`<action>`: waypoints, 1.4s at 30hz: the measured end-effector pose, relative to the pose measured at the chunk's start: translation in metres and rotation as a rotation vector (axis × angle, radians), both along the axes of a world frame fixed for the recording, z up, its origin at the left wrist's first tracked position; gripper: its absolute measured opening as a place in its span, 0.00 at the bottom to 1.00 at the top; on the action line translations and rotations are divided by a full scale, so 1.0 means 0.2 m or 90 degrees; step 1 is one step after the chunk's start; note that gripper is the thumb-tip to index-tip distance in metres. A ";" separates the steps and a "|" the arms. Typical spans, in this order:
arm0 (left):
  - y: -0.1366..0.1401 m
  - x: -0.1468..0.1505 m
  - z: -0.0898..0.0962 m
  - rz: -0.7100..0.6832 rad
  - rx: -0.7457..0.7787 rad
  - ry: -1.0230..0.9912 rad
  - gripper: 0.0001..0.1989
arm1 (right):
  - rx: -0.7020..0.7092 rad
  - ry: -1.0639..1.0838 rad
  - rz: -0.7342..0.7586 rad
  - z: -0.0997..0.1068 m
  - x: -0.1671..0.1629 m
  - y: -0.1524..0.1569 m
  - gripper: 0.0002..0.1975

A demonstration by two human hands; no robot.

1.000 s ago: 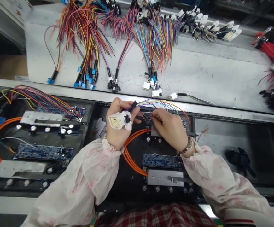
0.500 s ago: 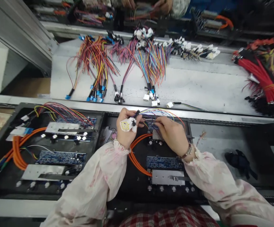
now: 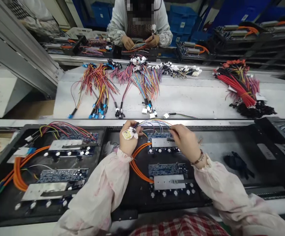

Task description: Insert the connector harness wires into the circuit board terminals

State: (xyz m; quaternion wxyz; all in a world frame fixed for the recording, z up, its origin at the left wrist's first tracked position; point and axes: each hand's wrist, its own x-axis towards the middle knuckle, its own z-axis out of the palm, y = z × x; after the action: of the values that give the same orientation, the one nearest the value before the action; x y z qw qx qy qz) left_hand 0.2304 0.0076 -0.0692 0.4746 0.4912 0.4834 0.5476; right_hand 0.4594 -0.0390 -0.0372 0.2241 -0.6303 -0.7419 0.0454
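My left hand [image 3: 128,139] is closed round the connector end of a wire harness, with white and black connectors [image 3: 132,132] showing between its fingers. From there the harness's coloured wires [image 3: 154,122] arch right over the upper circuit board [image 3: 154,134]. At the right end of that board my right hand [image 3: 185,141] pinches some of these wires; its fingertips partly hide where they meet the board. Beneath both hands lies a black tray [image 3: 122,196] with a lower circuit board [image 3: 168,169], silver metal plates [image 3: 169,182] and looped orange cables [image 3: 138,168].
To the left, another tray [image 3: 100,144] holds wired boards. Sorted wire bundles [image 3: 100,82] lie on the white shelf [image 3: 193,95] beyond, with a red bundle [image 3: 240,88] at right. A dark cloth-like item [image 3: 238,164] lies right of my hand. Opposite, a person [image 3: 139,29] handles wires.
The view has tilted up, bringing the person opposite into sight. My right hand has moved right along the upper board, away from my left hand, which keeps hold of the connector end.
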 end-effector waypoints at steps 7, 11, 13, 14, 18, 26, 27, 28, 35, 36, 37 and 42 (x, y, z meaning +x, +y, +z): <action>-0.02 -0.01 0.00 0.023 0.019 0.118 0.12 | -0.024 0.064 -0.026 -0.13 -0.02 0.04 0.05; -0.01 -0.01 -0.01 0.030 0.027 0.157 0.10 | -0.035 0.075 -0.043 -0.14 0.00 0.04 0.06; -0.01 -0.01 -0.01 0.035 0.035 0.169 0.10 | -0.038 0.079 -0.043 -0.14 0.00 0.04 0.06; -0.01 -0.01 -0.01 0.037 0.040 0.175 0.10 | -0.038 0.081 -0.043 -0.14 0.00 0.05 0.06; -0.01 -0.02 -0.02 0.031 0.065 0.208 0.10 | -0.036 0.084 -0.045 -0.15 0.00 0.05 0.06; -0.01 -0.01 -0.02 0.035 0.104 0.382 0.08 | 0.016 -0.047 -0.038 -0.01 -0.12 0.10 0.11; -0.01 -0.01 0.00 0.027 0.110 0.416 0.07 | 0.041 -0.098 -0.014 0.00 -0.18 0.12 0.13; -0.03 -0.02 0.02 0.011 0.117 0.452 0.06 | 0.055 -0.146 0.021 0.01 -0.24 0.15 0.15; -0.26 -0.16 0.15 -0.164 0.166 0.665 0.22 | -0.051 -0.237 0.124 -0.14 -0.50 0.28 0.17; -0.30 -0.17 0.15 -0.194 0.177 0.678 0.25 | -0.044 -0.233 0.117 -0.16 -0.50 0.28 0.16; -0.32 -0.17 0.15 -0.221 0.187 0.691 0.25 | -0.038 -0.230 0.112 -0.17 -0.50 0.28 0.16; -0.37 -0.13 0.05 -0.249 0.179 0.788 0.19 | -0.014 -0.216 0.102 -0.18 -0.53 0.26 0.16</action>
State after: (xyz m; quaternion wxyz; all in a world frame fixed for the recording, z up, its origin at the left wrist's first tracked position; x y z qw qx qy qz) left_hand 0.2049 -0.0661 -0.0585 0.1310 0.8510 0.4927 0.1262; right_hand 0.3531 0.0136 -0.0730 0.0845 -0.5701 -0.8164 -0.0362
